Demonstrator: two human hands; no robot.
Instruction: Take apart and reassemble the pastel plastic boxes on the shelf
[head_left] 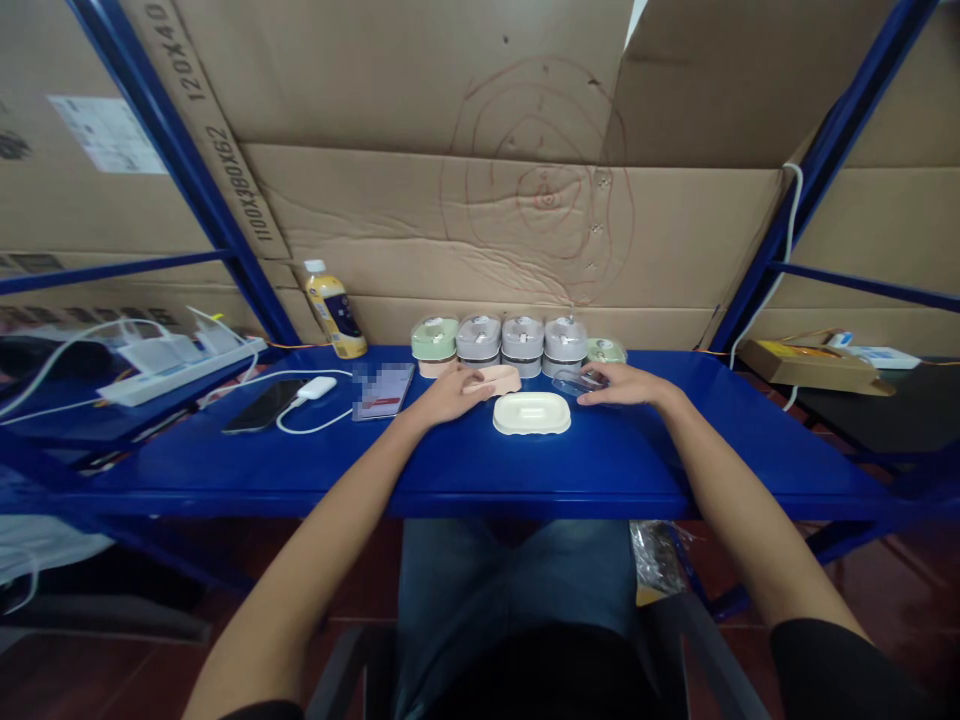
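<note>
My left hand grips the left end of a shallow pink oval tray, its fingers closed over the rim. On the right, the fingers of my right hand are closed on a clear plastic lid low over the table. Between the hands and nearer to me lies a cream oval tray, touched by neither. Behind them stands a row of small lidded boxes: a green and pink one, several grey ones, and a green piece at the right end.
The blue table has a cardboard wall behind it. Left of my hands are a phone-like device, a dark phone, a white adapter with cable, and a yellow bottle. A power strip is farther left; a cardboard box lies right.
</note>
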